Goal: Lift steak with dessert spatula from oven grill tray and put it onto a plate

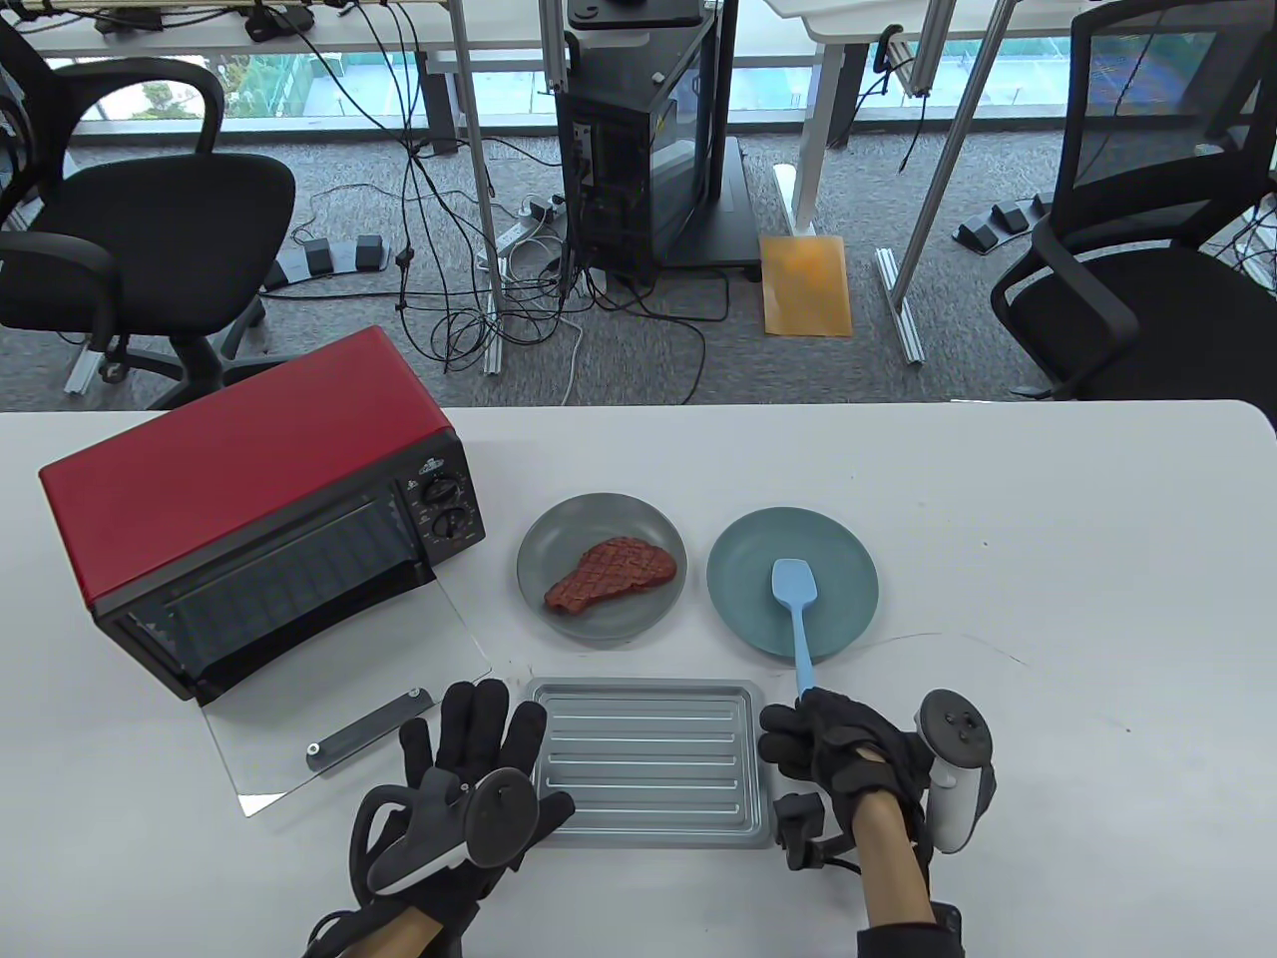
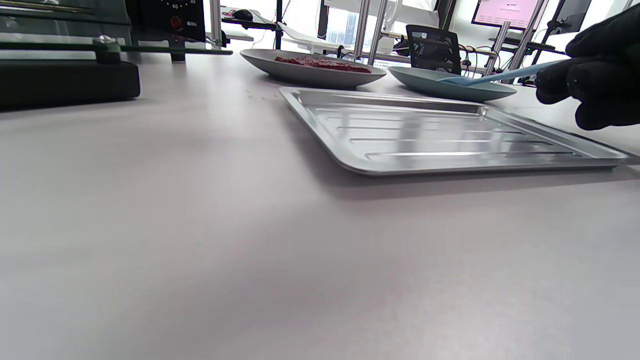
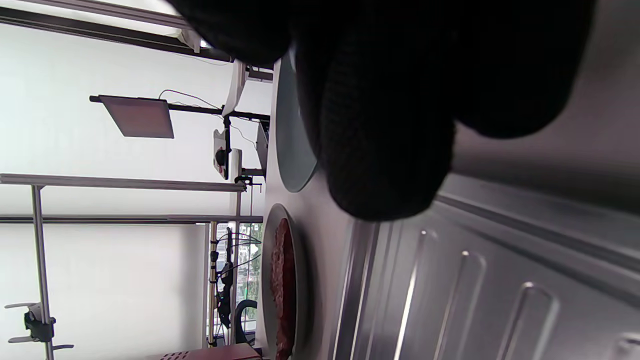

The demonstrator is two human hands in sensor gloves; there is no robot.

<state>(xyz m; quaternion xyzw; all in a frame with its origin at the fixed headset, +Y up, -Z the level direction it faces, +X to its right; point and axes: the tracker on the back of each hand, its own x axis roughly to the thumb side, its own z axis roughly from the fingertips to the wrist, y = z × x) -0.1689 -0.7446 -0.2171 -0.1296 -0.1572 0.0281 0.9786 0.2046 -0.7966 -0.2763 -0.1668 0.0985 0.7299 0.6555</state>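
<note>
Gripping the light-blue silicone dessert spatula by its handle end, the right hand points it away, blade on the teal plate; the left hand lies flat, fingers spread.

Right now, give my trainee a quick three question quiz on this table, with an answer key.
1. True or false: the steak lies on the oven tray.
2. Which plate holds the spatula head: A grey plate, B blue plate?
3. Which hand holds the spatula handle?

Key:
1. False; it lies on the grey plate, and the tray holds nothing.
2. B.
3. The right hand; the left hand rests flat beside the tray's left edge.
</note>
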